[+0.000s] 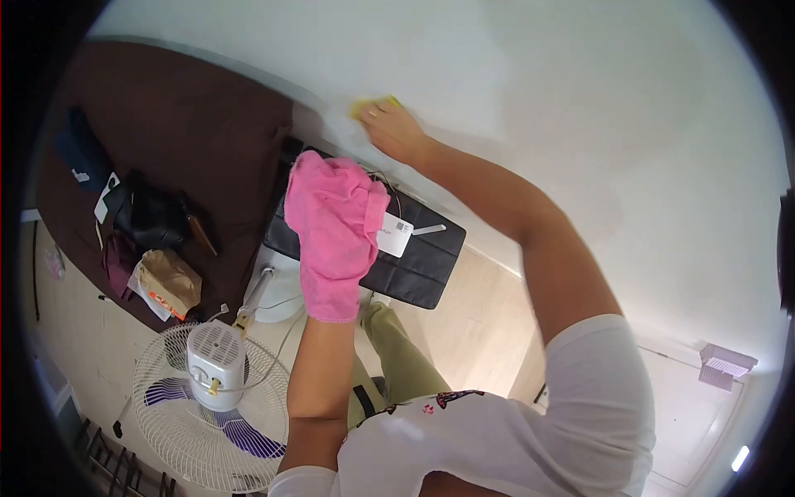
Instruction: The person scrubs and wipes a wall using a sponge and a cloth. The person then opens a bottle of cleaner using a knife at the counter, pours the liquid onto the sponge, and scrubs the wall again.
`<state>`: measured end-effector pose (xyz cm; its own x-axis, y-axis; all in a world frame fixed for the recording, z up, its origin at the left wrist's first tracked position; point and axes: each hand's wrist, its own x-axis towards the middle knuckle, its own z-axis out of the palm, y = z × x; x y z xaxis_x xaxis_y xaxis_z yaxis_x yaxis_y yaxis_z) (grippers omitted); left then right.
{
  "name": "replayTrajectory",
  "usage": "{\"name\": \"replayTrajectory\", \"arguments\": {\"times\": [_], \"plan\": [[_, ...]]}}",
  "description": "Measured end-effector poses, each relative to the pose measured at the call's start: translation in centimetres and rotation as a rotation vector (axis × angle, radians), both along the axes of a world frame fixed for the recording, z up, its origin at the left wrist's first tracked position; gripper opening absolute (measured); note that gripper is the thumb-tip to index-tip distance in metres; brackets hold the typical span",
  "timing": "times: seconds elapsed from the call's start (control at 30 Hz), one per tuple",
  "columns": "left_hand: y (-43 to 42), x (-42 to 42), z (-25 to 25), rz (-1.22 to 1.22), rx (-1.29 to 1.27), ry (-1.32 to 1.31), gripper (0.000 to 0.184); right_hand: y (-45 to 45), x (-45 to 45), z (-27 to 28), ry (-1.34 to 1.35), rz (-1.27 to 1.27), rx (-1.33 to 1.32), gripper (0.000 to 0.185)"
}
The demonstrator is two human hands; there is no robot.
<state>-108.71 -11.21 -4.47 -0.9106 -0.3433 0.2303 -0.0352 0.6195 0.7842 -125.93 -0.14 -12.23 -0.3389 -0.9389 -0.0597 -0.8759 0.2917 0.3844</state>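
My right hand presses a yellow sponge with a green edge against the white wall; its fingers are closed over it. A pink cloth is draped over my left hand and wrist, so the fingers are hidden. Beneath the cloth stands a black padded seat. On that seat lies a white box-like device with a printed code and a short white antenna-like piece.
A white fan with purple blades stands near my left arm. At the left, a dark brown bed holds a black bag and a brown paper bag. A light purple holder is at the far right.
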Motion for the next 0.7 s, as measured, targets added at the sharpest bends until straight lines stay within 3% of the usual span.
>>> {"name": "replayTrajectory", "arguments": {"times": [0.03, 0.13, 0.2, 0.27, 0.3, 0.33, 0.37, 0.4, 0.43, 0.47, 0.53, 0.57, 0.6, 0.7], "plan": [[0.3, -0.3, -0.4, 0.009, 0.041, 0.000, 0.027, -1.1, -0.3, 0.5, 0.101, 0.054, 0.000, 0.021], [0.9, -0.1, -0.7, 0.020, -0.120, 0.040, 0.028, 3.7, 0.9, -0.5, 0.071, 0.010, -0.017, 0.019], [0.9, 0.9, -0.7, -0.025, -0.060, 0.022, 0.027, 11.7, 3.3, 0.8, 0.010, -0.031, 0.041, 0.024], [0.9, 1.9, -0.5, -0.065, 0.000, 0.011, 0.027, 20.9, 5.7, 2.9, 0.084, -0.003, 0.354, 0.033], [0.9, 2.1, -0.1, -0.080, 0.015, 0.015, 0.026, 25.3, 6.8, 3.7, -0.081, -0.152, 0.267, 0.036], [0.8, 2.3, 0.3, -0.094, 0.030, 0.019, 0.026, 26.6, 7.2, 5.6, -0.072, -0.160, 0.270, 0.036], [0.8, 2.4, 0.6, -0.087, 0.008, 0.049, 0.026, 27.5, 7.5, 7.3, -0.162, -0.246, 0.371, 0.036], [0.9, 2.4, 0.9, -0.088, -0.003, 0.066, 0.026, 27.7, 7.7, 8.6, -0.254, -0.332, 0.469, 0.036], [0.9, 2.5, 1.1, -0.089, -0.014, 0.083, 0.026, 26.0, 7.4, 9.1, -0.115, -0.206, 0.412, 0.033], [1.0, 2.4, 1.3, -0.109, -0.089, 0.088, 0.026, 22.5, 6.2, 9.3, 0.026, -0.076, 0.353, 0.030], [1.6, 2.6, 1.5, -0.123, -0.169, 0.089, 0.026, 13.1, 4.4, 10.7, -0.098, -0.235, 0.234, 0.027], [1.8, 2.8, 1.7, -0.122, -0.189, 0.093, 0.025, 9.9, 3.2, 9.6, 0.016, -0.141, 0.193, 0.026], [1.9, 3.0, 1.9, -0.123, -0.207, 0.088, 0.025, 8.3, 2.3, 8.9, 0.135, -0.051, 0.147, 0.025], [2.4, 4.3, 3.1, -0.095, -0.203, 0.071, 0.024, 11.1, 3.2, 8.9, 0.105, 0.007, 0.071, 0.022]]}}
